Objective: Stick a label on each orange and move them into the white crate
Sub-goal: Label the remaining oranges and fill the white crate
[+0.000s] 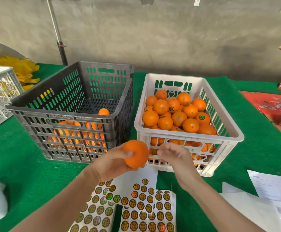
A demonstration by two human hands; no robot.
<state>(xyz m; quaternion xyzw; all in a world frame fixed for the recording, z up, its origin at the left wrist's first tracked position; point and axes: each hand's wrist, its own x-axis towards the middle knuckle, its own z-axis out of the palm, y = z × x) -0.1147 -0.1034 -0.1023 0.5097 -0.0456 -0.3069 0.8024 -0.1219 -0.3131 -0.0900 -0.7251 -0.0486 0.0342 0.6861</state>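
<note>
My left hand (115, 162) grips an orange (136, 153) in front of the two crates, above the label sheets (141, 205). My right hand (171, 154) is just right of the orange, and its fingertips pinch a small round label (154, 151) close to the fruit's side. The white crate (189, 136) on the right is heaped with oranges (178, 114), some bearing round labels. The black crate (72, 114) on the left holds oranges at its bottom, seen through its slots.
A green cloth (19, 164) covers the table. White paper sheets (262, 198) lie at the right, red printed boxes (277, 108) at the far right. A second white crate (0, 91) and yellow material (19, 67) are at the far left. A metal pole (57, 34) stands behind.
</note>
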